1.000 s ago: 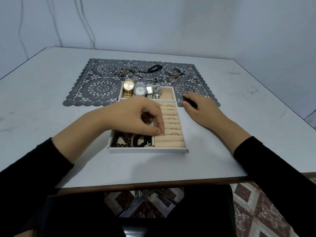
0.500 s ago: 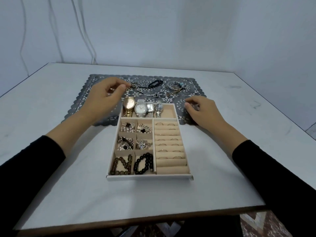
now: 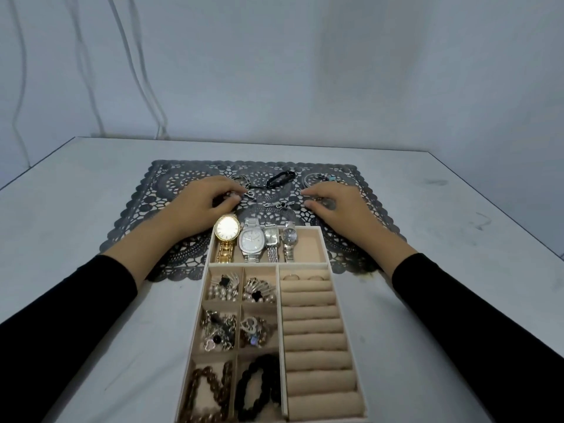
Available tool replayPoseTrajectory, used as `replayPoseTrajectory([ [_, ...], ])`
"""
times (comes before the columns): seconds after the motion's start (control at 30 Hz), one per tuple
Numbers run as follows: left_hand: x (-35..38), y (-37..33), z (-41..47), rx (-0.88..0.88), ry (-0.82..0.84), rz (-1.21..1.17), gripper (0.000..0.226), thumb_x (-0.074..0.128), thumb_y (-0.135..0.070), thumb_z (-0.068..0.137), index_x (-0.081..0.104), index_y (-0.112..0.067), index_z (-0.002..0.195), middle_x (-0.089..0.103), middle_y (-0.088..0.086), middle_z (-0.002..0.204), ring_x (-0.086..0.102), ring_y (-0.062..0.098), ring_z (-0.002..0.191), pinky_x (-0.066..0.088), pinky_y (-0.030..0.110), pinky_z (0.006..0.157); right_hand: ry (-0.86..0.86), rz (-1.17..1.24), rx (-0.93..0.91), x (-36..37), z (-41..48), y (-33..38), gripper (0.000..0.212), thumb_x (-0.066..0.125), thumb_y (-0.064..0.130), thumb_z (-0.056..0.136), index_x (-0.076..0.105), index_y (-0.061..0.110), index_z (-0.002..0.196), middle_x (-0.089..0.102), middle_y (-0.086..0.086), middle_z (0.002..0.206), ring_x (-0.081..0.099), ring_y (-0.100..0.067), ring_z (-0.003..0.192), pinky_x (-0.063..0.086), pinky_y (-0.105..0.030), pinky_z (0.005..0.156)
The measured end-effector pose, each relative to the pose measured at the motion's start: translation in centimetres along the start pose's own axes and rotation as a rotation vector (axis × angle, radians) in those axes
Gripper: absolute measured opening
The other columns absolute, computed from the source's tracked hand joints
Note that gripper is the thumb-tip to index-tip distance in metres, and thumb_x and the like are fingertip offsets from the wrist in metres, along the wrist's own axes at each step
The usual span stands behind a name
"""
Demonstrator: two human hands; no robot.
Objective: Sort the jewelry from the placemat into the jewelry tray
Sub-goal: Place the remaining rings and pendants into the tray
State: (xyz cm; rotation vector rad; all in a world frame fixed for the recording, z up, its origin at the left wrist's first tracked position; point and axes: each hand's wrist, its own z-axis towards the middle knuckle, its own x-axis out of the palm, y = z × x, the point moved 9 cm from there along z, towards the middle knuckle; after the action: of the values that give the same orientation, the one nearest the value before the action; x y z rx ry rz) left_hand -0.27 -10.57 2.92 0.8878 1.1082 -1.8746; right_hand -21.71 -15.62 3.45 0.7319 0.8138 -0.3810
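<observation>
The beige jewelry tray [image 3: 328, 248] stands in front of me with its far end on the dark lace placemat [image 3: 171, 190]. Its top compartment holds several watches [image 3: 251, 241]; the small cells hold earrings, brooches and bead bracelets [image 3: 256, 386], and the ring rolls [image 3: 314, 331] hold a few rings. On the placemat lie a silver chain [image 3: 248, 195], a black bracelet [image 3: 280, 178], a small silver piece [image 3: 276, 205] and a silver bangle with a turquoise bead [image 3: 320, 178]. My left hand [image 3: 198, 206] pinches the silver chain. My right hand [image 3: 335, 209] rests on the mat below the bangle, fingers loosely bent.
The white table [image 3: 76, 215] meets a pale wall at the back, where thin cables [image 3: 146, 96] hang. The table's right edge [image 3: 518, 227] runs diagonally beside the mat.
My left hand left the tray's ring rolls and reached up to the chain on the placemat. My right hand moved forward from the tray's side onto the mat. The view tilted up.
</observation>
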Motion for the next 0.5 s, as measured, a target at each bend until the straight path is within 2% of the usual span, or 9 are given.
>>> replayPoseTrajectory([
  [0.2,0.7,0.2,1.5,0.04,0.034,0.043,0.027,0.058,-0.023,0.096,0.068,-0.019,0.121,0.065,-0.002,0.121,0.06,0.013,0.107,0.041,0.025,0.094,0.067,0.062,-0.052,1.5,1.7,0.1,0.024,0.069,0.021,0.087,0.071,0.018,0.11,0.071,0.004,0.105,0.062,-0.005,0.097,0.048,-0.019,0.089],
  [0.4,1.1,0.2,2.3,0.076,0.07,0.039,0.024,0.06,-0.023,0.095,0.071,-0.021,0.117,0.066,-0.006,0.117,0.059,0.008,0.104,0.039,0.018,0.088,0.134,0.046,-0.122,2.6,2.7,1.1,0.02,0.069,0.019,0.087,0.074,0.017,0.106,0.071,0.003,0.103,0.062,-0.007,0.092,0.045,-0.014,0.083],
  [0.5,1.2,0.3,2.6,0.081,0.072,0.037,0.021,0.063,-0.023,0.094,0.073,-0.022,0.112,0.067,-0.006,0.112,0.059,0.008,0.099,0.036,0.008,0.082,0.163,0.048,-0.129,3.0,2.9,1.2,0.015,0.068,0.016,0.087,0.075,0.016,0.1,0.069,0.001,0.102,0.06,-0.007,0.089,0.042,-0.009,0.08],
])
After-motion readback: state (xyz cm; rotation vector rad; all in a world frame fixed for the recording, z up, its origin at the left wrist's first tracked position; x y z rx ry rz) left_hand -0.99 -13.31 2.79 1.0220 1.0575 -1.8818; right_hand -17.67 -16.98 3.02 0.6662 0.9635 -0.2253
